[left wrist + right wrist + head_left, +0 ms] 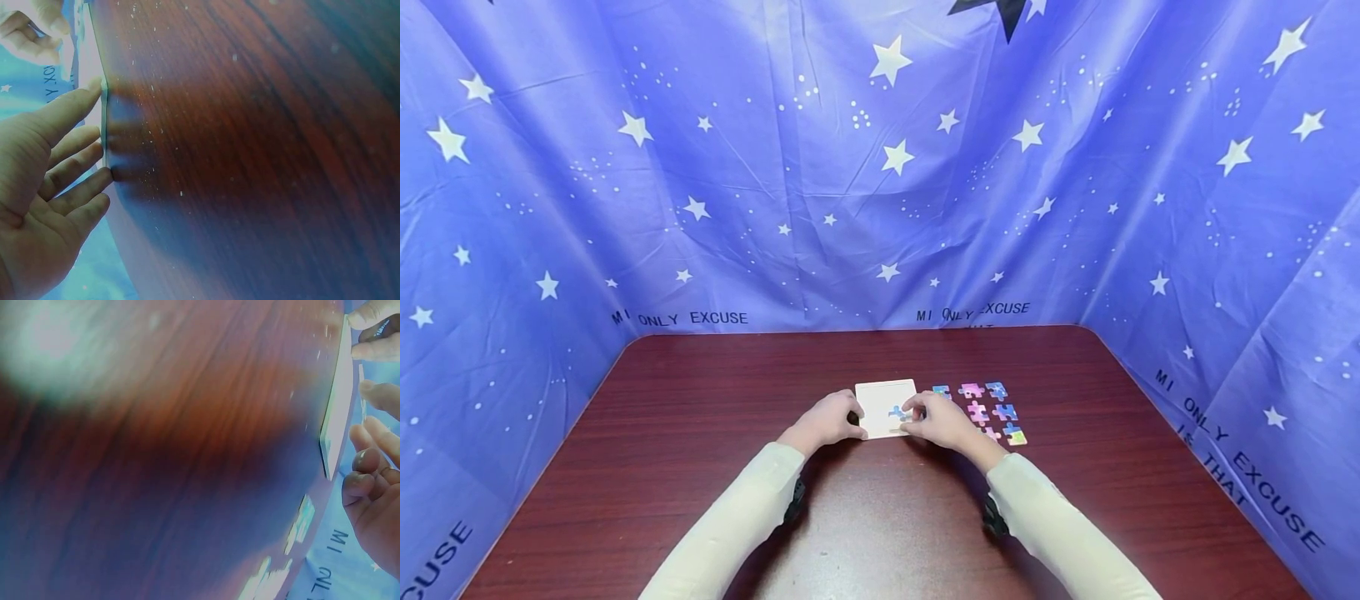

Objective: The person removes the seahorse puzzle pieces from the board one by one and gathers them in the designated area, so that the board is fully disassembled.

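A pale rectangular puzzle board (878, 400) lies near the middle of the table. My left hand (832, 419) holds it by the left edge, thumb near the front corner; in the left wrist view that hand (53, 169) has its fingertips against the board's rim. Over the board's right part, my right hand (942, 419) pinches a blue jigsaw piece (896, 412). Edge-on in the right wrist view, the piece (362, 394) stands tilted between thumb and fingers, apart from the board (337, 406). The right palm is partly cut off there.
Several loose jigsaw pieces, such as a pink one (977, 412) and a blue-yellow one (1015, 435), lie in rows right of the board, partly behind my right hand. A blue star-patterned curtain (820, 167) encloses the dark red wooden table (715, 383).
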`<control>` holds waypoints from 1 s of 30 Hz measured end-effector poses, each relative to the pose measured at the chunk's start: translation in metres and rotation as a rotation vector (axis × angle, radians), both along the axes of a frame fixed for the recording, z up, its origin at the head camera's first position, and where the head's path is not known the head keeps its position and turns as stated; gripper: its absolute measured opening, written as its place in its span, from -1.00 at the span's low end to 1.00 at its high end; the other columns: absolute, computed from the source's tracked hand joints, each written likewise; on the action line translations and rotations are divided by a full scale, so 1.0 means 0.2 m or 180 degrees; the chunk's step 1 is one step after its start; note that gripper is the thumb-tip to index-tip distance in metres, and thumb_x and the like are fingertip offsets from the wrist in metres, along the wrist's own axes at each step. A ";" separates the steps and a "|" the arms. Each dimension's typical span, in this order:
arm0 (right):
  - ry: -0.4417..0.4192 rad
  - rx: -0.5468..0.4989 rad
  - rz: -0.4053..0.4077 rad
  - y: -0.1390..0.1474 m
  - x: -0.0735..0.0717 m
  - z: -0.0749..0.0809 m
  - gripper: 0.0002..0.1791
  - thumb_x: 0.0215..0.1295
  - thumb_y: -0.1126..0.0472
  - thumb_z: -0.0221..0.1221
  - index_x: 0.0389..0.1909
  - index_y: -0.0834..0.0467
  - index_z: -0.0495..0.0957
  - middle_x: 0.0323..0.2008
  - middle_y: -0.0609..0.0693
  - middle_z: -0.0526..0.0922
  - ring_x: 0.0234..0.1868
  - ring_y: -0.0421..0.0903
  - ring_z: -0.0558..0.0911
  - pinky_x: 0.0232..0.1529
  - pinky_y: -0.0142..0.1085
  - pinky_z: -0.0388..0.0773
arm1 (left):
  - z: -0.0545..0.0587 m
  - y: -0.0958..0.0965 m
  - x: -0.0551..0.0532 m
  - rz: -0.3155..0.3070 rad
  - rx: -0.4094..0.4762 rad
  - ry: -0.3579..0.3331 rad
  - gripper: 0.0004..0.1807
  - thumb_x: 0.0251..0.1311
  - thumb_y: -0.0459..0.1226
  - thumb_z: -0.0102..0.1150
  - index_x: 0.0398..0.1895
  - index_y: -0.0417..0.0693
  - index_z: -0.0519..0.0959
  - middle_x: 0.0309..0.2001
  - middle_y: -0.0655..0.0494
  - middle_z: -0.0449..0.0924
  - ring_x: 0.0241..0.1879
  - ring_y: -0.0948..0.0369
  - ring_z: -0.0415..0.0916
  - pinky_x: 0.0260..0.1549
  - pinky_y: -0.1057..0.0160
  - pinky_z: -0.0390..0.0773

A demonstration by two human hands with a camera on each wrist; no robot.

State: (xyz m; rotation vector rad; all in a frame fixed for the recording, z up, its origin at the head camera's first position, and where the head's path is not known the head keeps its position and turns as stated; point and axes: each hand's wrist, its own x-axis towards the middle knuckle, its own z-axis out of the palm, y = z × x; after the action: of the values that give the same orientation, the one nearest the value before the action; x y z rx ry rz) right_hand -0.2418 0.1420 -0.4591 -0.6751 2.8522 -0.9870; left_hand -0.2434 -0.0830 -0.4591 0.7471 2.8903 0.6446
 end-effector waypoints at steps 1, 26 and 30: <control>0.0019 0.0005 -0.0007 0.01 0.00 0.01 -0.70 0.00 0.16 0.32 -0.24 0.22 0.61 -0.51 -0.07 0.53 -0.50 -0.27 0.43 -0.40 -0.41 0.40 | 0.00 0.00 0.00 -0.0001 0.0009 0.0003 -0.71 -0.10 -0.17 0.42 -0.33 -0.16 0.68 -0.26 0.06 0.54 -0.21 0.18 0.49 -0.09 0.19 0.50; 0.0183 0.0236 0.0046 0.24 0.07 0.00 -0.79 -0.01 0.18 0.35 -0.33 0.14 0.62 -0.52 -0.11 0.49 -0.47 -0.27 0.40 -0.42 -0.43 0.34 | 0.01 0.00 0.01 -0.0013 0.0025 0.0007 -0.70 -0.08 -0.17 0.41 -0.31 -0.17 0.68 -0.22 0.04 0.56 -0.17 0.14 0.51 -0.04 0.18 0.49; 0.0371 0.0291 0.0102 0.29 0.08 -0.01 -0.78 -0.03 0.18 0.37 -0.35 0.16 0.63 -0.53 -0.12 0.51 -0.47 -0.29 0.41 -0.41 -0.44 0.36 | 0.01 0.00 0.01 -0.0009 0.0034 0.0004 -0.71 -0.08 -0.18 0.41 -0.32 -0.18 0.68 -0.22 0.03 0.56 -0.17 0.14 0.50 -0.04 0.18 0.49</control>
State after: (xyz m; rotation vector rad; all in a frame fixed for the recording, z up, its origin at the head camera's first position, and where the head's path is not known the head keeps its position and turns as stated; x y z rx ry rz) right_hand -0.2263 0.1999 -0.4619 -0.7922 2.9542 -0.8335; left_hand -0.2411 -0.0836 -0.4575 0.7530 2.8888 0.6601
